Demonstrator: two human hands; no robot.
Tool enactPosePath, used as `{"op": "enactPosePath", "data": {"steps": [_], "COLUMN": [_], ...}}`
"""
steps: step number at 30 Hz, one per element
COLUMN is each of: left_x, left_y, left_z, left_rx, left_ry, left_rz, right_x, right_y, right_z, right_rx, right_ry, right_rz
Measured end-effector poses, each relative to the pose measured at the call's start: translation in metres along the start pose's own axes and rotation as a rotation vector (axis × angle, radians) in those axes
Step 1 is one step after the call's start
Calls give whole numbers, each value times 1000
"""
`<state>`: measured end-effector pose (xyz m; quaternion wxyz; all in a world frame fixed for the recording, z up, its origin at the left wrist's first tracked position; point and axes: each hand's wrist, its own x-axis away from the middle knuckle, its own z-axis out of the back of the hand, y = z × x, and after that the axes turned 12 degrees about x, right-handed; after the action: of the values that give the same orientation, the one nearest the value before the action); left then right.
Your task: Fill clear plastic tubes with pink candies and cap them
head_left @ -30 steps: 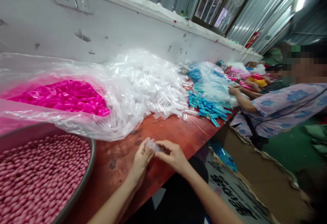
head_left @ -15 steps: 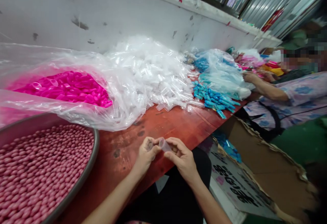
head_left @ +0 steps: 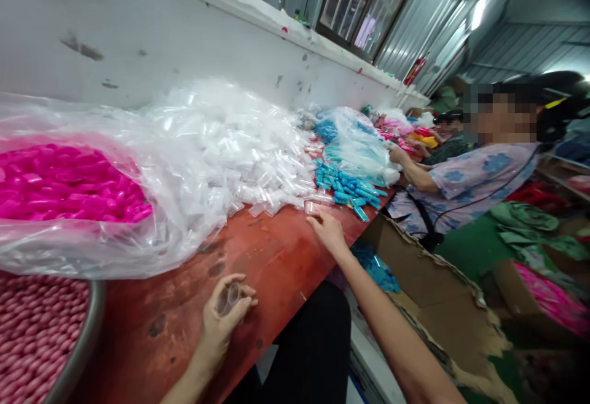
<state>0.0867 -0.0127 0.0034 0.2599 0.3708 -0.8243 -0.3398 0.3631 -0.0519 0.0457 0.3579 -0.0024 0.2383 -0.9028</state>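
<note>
Left hand [head_left: 220,323] and right hand [head_left: 328,232] have drawn apart since the earlier frame. One curls around clear tubes [head_left: 229,298] near the surface's [head_left: 271,247] front edge; the other reaches a loose tube [head_left: 312,207], grip unclear. Picking seems underway, calling for a fingertip pinch. Blue pieces [head_left: 345,186] lie beside, blocking nothing.

The left hand [head_left: 218,323] is keeping its fingers curled, while the right hand [head_left: 330,232] is pointing forward beyond it, fingers bent.
</note>
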Motion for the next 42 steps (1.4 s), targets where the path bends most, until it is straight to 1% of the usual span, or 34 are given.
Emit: {"op": "enactPosePath", "data": {"steps": [2,3,5,8,11,13,15,17,20,21,22,23,24,25,26,27,28,29,30,31,32,33,34,36,37,39,42], "left_x": [-1,-2,-2,-3,-2,0,2,4,6,7,9,10,12,14,16,18,20,21,21,21,21,20,18,15,13,9,2], "left_y": [-6,-8,-10,-10,-6,-3,0,2,4,5,6,7,8,9,10,12,14,17,19,22,25,28,30,33,33,31,28], "left_z": [3,3,4,5,7,6,5,2,-1,-1,-1,0,1,3,5,6,8,9,9,9,10,10,11,14,16,21,25], "left_rx": [-73,-104,-153,-262,-449,-540,-586,-608,-607,-598,-586,-571,-555,-541,-531,-524,-521,-519,-510,-488,-450,-399,-345,-258,-228,-155,85], "left_ry": [-12,-5,31,52,-1,-47,-84,-111,-126,-131,-136,-136,-132,-124,-108,-83,-54,-28,1,34,71,111,146,192,198,191,157], "left_rz": [-10,-25,-78,-179,-232,-284,-359,-411,-436,-436,-435,-437,-440,-445,-451,-459,-466,-466,-455,-436,-412,-391,-371,-336,-318,-256,-124], "right_x": [-40,-56,-77,-88,-77,-57,-26,14,79,99,117,133,146,155,160,160,155,145,131,113,92,70,47,7,-8,-31,-48], "right_y": [14,19,24,27,26,20,7,-13,-49,-61,-72,-81,-88,-93,-96,-96,-95,-94,-92,-92,-92,-93,-95,-99,-102,-105,-105], "right_z": [-6,-11,-21,-27,-23,-19,-18,-19,-28,-31,-36,-40,-43,-45,-47,-47,-47,-46,-44,-44,-44,-46,-48,-57,-62,-72,-80], "right_rx": [30,35,20,-60,-204,-334,-485,-636,-848,-1039,-1181,-1292,-1379,-1413,-1398,-1327,-1194,-1001,-742,-462,-175,133,233,339,374,434,481], "right_ry": [0,-6,-28,-81,-144,-209,-295,-391,-510,-588,-670,-723,-764,-787,-809,-837,-871,-881,-826,-740,-555,-304,-224,-161,-150,-130,-107], "right_rz": [-92,-131,-186,-226,-250,-256,-247,-224,-215,-298,-371,-421,-449,-438,-391,-308,-185,-24,166,356,533,665,691,750,779,848,958]}}
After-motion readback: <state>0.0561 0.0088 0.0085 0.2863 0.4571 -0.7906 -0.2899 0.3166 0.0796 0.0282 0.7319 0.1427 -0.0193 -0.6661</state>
